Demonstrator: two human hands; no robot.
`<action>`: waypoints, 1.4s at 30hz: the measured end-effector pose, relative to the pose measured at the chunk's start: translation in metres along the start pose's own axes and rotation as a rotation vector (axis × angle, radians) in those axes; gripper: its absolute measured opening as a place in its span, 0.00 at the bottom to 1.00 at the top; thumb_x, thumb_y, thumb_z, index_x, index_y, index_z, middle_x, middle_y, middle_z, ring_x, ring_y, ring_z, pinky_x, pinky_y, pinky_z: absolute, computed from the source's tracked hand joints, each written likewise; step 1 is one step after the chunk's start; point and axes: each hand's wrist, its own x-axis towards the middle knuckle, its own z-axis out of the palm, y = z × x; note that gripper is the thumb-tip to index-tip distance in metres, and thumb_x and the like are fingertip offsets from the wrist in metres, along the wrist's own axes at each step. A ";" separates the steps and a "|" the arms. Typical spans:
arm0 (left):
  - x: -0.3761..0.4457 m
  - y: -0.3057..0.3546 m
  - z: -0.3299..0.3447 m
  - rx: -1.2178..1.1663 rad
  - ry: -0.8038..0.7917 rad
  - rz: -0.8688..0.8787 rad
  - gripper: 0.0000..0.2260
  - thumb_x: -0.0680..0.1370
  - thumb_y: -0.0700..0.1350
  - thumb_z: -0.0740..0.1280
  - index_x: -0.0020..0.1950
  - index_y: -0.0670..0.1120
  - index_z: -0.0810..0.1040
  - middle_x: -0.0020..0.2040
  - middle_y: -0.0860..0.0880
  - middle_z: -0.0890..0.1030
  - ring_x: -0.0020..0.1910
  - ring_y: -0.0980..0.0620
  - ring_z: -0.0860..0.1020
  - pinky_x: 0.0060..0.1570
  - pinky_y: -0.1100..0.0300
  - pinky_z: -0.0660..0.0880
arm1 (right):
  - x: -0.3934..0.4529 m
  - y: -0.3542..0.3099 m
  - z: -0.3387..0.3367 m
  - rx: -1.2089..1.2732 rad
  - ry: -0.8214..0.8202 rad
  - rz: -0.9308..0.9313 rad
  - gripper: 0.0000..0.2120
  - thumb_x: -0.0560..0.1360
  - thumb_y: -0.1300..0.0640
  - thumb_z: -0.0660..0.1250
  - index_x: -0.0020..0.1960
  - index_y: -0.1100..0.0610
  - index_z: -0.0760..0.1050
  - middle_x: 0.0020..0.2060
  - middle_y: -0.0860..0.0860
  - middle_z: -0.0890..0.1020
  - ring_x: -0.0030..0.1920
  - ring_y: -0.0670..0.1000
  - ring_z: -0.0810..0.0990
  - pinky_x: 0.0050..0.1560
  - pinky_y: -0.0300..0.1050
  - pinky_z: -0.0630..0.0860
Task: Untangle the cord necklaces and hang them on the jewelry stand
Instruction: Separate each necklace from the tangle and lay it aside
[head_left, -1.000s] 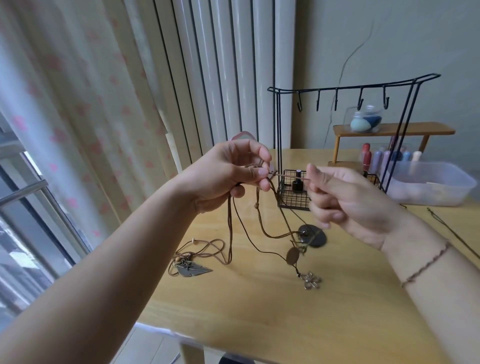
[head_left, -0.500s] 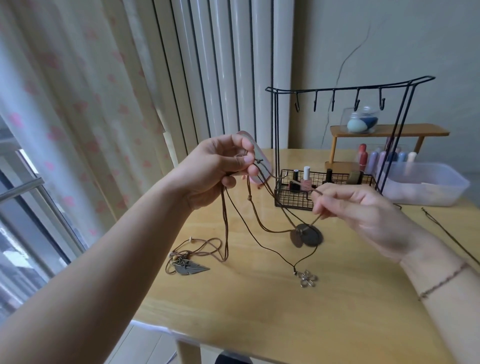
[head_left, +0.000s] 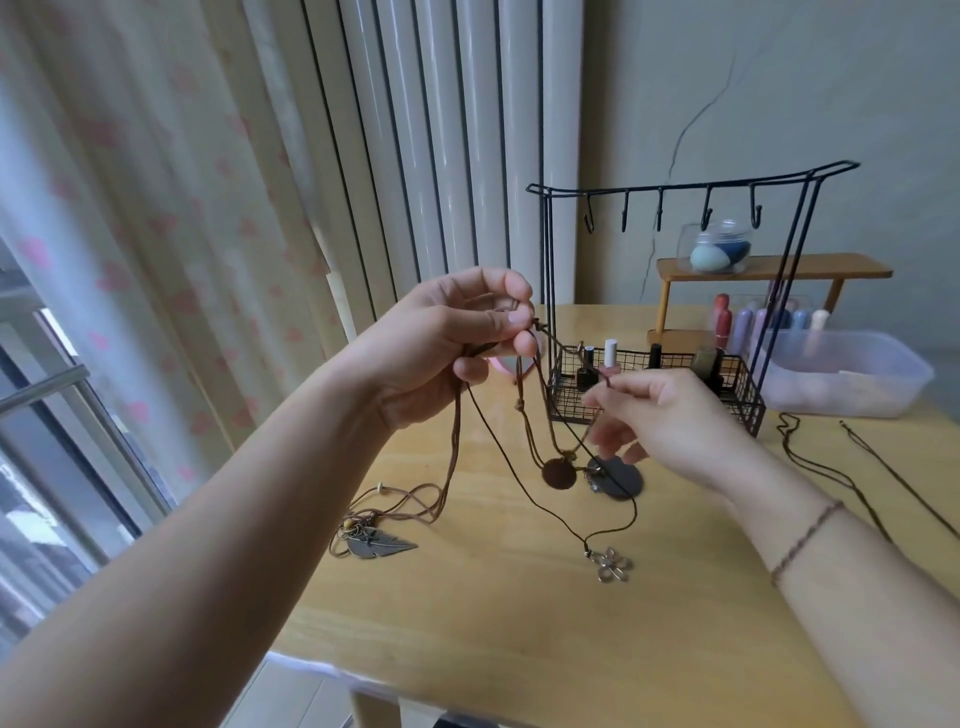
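Wooden table (head_left: 519, 649): cord necklaces (head_left: 524, 431) pinched by left hand (head_left: 447, 343), strand by right hand (head_left: 660, 415); knot likely tightened if pulled hard.

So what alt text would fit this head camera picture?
Over a wooden table, a left hand grips bunched cord necklaces while the right hand pinches one strand. Behind stands a black jewelry stand, its hooks bare.

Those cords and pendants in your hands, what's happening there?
A person is untangling cord necklaces. The left hand grips a bunch of cords held up over the table, while the right hand pinches one strand and draws it aside. The leaf pendant and flower pendant lie on the table. The jewelry stand has nothing on its hooks.
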 end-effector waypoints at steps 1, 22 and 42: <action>0.000 0.000 0.000 0.000 -0.007 -0.007 0.07 0.75 0.32 0.64 0.50 0.42 0.76 0.41 0.41 0.75 0.35 0.54 0.80 0.19 0.71 0.67 | 0.001 -0.002 0.002 0.116 0.022 0.016 0.09 0.82 0.57 0.63 0.57 0.56 0.80 0.38 0.53 0.87 0.40 0.53 0.86 0.47 0.52 0.82; -0.020 -0.025 -0.024 0.127 -0.190 -0.185 0.24 0.75 0.30 0.58 0.72 0.41 0.70 0.70 0.44 0.75 0.44 0.47 0.84 0.28 0.63 0.79 | -0.031 0.003 0.040 0.236 -0.117 -0.157 0.46 0.67 0.68 0.78 0.69 0.32 0.61 0.53 0.50 0.80 0.48 0.52 0.85 0.24 0.45 0.75; -0.010 -0.059 -0.024 0.497 0.054 -0.115 0.16 0.74 0.31 0.71 0.58 0.46 0.82 0.52 0.49 0.86 0.51 0.51 0.84 0.49 0.59 0.80 | -0.046 0.003 -0.013 -0.092 0.045 -0.357 0.12 0.74 0.43 0.66 0.42 0.51 0.80 0.29 0.55 0.81 0.29 0.50 0.74 0.38 0.45 0.72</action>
